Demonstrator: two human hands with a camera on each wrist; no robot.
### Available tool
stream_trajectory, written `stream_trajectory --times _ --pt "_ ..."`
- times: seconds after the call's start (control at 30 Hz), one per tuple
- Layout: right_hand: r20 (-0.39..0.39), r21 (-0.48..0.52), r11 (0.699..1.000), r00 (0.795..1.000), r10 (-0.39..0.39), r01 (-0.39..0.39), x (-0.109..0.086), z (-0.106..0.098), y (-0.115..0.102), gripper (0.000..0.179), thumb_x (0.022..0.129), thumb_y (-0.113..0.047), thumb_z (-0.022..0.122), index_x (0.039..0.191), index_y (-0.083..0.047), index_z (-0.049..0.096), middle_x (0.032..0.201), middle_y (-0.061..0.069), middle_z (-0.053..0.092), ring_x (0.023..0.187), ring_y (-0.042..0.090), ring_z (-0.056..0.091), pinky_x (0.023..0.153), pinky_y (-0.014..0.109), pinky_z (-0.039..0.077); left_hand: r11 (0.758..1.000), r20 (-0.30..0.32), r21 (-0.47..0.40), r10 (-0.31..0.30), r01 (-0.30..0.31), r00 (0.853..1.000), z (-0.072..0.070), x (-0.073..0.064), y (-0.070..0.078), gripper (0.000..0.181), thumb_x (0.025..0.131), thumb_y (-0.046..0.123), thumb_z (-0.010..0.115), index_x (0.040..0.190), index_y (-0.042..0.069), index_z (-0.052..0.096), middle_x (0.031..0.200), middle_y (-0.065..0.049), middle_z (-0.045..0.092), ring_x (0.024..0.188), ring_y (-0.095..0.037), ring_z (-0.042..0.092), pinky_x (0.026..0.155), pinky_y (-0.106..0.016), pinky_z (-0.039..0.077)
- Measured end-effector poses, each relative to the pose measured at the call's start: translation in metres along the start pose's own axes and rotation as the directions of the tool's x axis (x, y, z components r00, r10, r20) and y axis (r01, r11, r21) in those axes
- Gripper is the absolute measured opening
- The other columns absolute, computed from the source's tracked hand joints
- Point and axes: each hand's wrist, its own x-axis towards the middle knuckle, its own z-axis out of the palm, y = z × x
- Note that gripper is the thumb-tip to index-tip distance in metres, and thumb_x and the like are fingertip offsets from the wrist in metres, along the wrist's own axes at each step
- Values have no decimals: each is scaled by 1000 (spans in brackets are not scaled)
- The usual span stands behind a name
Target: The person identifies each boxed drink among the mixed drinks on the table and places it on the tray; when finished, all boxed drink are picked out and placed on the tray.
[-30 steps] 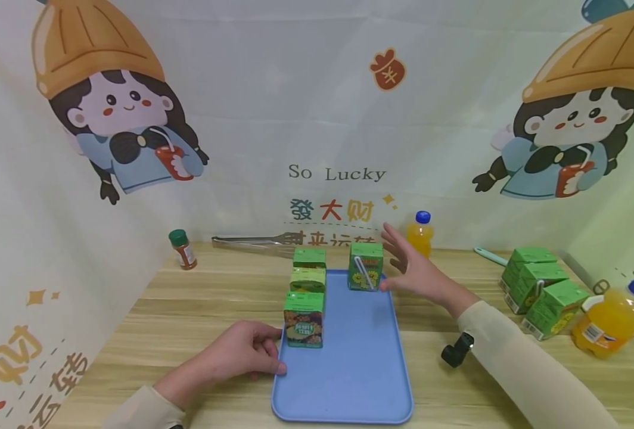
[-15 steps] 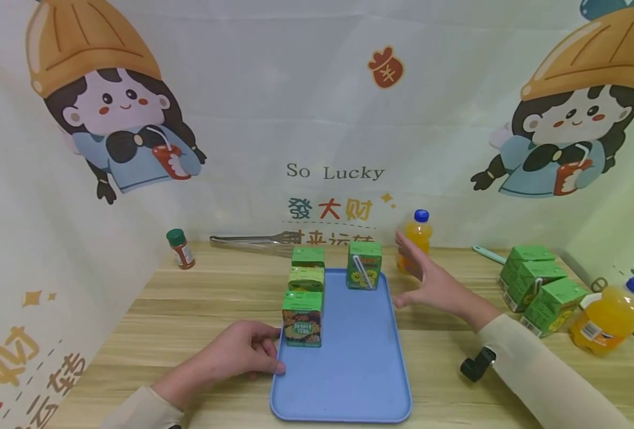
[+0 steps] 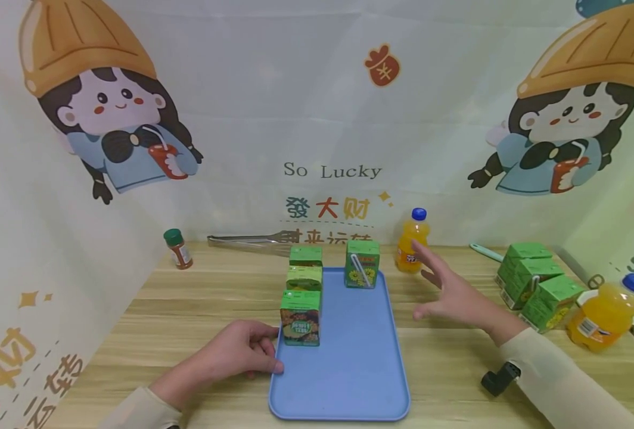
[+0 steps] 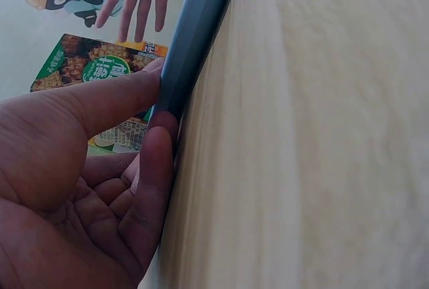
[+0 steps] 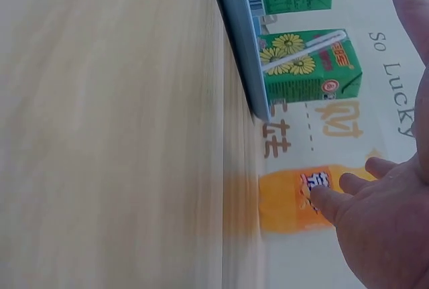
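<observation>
My left hand (image 3: pixel 242 351) pinches the left edge of a blue tray (image 3: pixel 349 381); in the left wrist view thumb and finger meet at the rim. Three green drink cartons stand in a row along the tray's left side, the nearest carton (image 3: pixel 301 322) with a brown picture. At the far right corner of the tray is another green carton (image 3: pixel 362 265), a white straw on its front. My right hand (image 3: pixel 456 298), fingers spread, hangs in the air right of the tray and holds nothing. Beyond its fingertips stands an orange soda bottle (image 3: pixel 410 244) with a blue cap.
At the right are several green cartons (image 3: pixel 534 280) and a second orange bottle (image 3: pixel 601 322) in front of a white object. A pale green handle (image 3: pixel 485 252) lies behind them. Metal tongs (image 3: pixel 252 239) lie along the back, and a green-capped spice jar (image 3: pixel 179 249) stands at the back left.
My right hand has moved away from the carton at the tray's far corner, to the right and nearer to me, fingers still spread. My left hand has stayed at the tray's edge.
</observation>
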Motion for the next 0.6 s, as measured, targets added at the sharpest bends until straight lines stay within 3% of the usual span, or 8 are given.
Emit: stream_trajectory --times 0.33,0.4,0.47,0.53,0.6 --pt "-36 -84 996 999 -11 8 -24 -16 -8 138 76 -9 104 179 -11 13 184 22 12 164 55 19 125 63 31 1000 -14 11 -11 11 1000 0 0 -1 78 88 16 97 146 -20 58 92 -5 74 76 -19 69 57 -32 59" --pt "-43 -97 995 999 -6 2 -29 -19 -10 137 77 -9 103 180 -13 13 184 20 12 164 54 19 128 54 33 1000 -15 14 -14 14 1000 1 0 -1 78 88 16 97 146 -19 59 92 -5 74 75 -19 69 57 -32 59" --pt "-51 -115 993 999 8 -13 -34 -23 -13 137 77 -10 103 180 -17 13 184 19 13 164 54 20 129 35 34 1000 -14 16 -15 16 1000 1 0 -1 78 88 17 97 146 -19 59 91 -5 74 75 -19 68 57 -32 59" --pt "-60 -138 990 998 22 -30 -38 -26 -15 137 78 -11 103 181 -19 13 184 19 13 163 54 21 124 18 31 1000 -14 16 -14 14 1000 1 1 -1 78 88 16 97 146 -19 59 91 -5 74 74 -19 68 56 -32 59" --pt "-70 -160 986 997 28 -39 -42 -29 -17 139 77 -10 104 181 -21 12 184 21 13 162 56 22 120 11 28 1000 -14 11 -10 10 1000 1 1 -1 78 88 16 97 146 -20 59 91 -5 74 74 -19 68 56 -32 59"
